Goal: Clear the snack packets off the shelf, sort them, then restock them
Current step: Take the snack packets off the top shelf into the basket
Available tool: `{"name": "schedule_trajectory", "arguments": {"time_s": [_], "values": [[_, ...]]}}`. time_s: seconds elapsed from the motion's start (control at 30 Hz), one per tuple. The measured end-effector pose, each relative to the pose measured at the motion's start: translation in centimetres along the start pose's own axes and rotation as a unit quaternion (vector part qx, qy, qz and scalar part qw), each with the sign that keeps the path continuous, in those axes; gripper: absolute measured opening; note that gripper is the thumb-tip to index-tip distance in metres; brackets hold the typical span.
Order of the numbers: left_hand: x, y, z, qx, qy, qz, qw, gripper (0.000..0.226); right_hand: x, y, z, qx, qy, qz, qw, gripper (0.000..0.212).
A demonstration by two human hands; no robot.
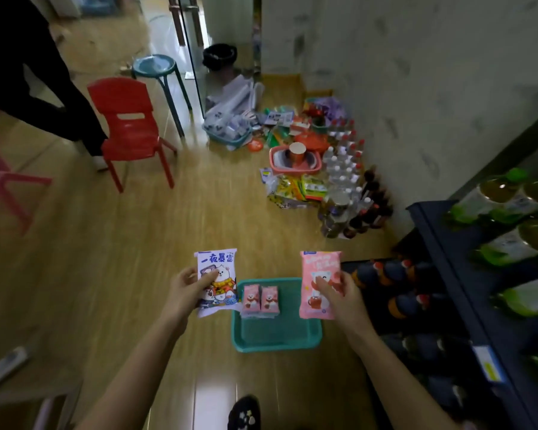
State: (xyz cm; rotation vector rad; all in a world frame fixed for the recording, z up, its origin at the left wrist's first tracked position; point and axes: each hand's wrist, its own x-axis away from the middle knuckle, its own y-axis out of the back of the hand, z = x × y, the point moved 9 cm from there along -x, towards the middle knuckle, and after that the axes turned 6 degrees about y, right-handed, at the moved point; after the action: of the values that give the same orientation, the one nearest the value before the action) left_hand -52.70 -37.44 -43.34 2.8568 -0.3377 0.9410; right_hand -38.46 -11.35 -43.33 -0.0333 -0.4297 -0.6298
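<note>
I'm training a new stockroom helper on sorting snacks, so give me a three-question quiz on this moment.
1. True or false: the left hand holds the pink packet.
2. What colour are the small packets lying in the green tray? A) pink B) white C) yellow
3. Fill in: the white packet is held by the ___ hand.
Key: 1 false, the right hand holds it; 2 A; 3 left.
</note>
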Motion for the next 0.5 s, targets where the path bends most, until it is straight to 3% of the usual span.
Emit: {"name": "schedule_trajectory", "arguments": {"time_s": [0.23, 0.4, 0.5], "values": [[-13.4, -1.3, 12.8, -0.016, 0.067, -0.015, 0.997, 0.005, -10.7, -5.4, -15.3, 0.025, -0.082, 0.047, 0.995, 0.024], [-24.7, -2.8, 24.7, -0.031, 0.094, -0.019, 0.995, 0.022, -18.7, -8.1, -28.0, 0.042, -0.090, 0.059, 0.993, 0.021], [-31.0, -3.9, 31.4, -0.047, 0.090, -0.016, 0.995, 0.018, -23.2, -9.5, -35.6, 0.046, -0.081, 0.065, 0.994, 0.021]]}}
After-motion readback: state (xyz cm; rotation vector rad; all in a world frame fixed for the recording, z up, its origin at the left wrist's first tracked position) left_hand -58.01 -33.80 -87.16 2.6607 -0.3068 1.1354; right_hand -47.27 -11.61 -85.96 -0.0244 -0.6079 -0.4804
